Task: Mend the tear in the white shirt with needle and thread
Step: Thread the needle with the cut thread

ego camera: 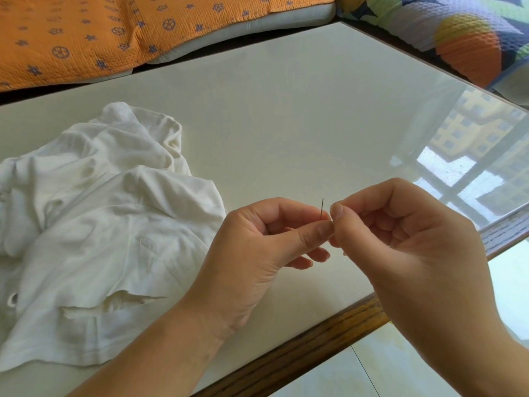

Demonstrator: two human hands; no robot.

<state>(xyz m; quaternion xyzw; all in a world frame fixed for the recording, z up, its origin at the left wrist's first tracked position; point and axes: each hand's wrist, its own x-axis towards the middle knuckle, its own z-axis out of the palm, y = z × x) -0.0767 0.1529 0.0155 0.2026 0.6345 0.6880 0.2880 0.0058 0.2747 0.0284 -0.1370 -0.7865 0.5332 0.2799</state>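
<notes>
White shirt (94, 224): lying crumpled and creased on the table (286, 110), at 9 o'clock in the view. Fabric is plain off-white, and a ribbed band is noted at the top of the heap. A ragged tear (114, 303) is seen at the shirt's 6 o'clock and gapes open, with an inner layer showing through.

Left hand (257, 253): raised over the table at 5 o'clock of the shirt. The needle (322, 209) is pinched between thumb and forefinger, with its free end pointing to 12 o'clock.

Right hand (415, 247): fingers curled, thumb and forefinger pressed together just beside the needle at its 3 o'clock. Whether anything is held between them cannot be resolved.

Surroundings: an orange quilted cover (86, 32) is recorded at 11 o'clock and a multicoloured quilt (458, 32) at 1 o'clock. A window reflection (472, 167) is seen on the tabletop at 3 o'clock. The wooden table edge (315, 339) and pale floor (400, 373) are partly hidden by both forearms.
</notes>
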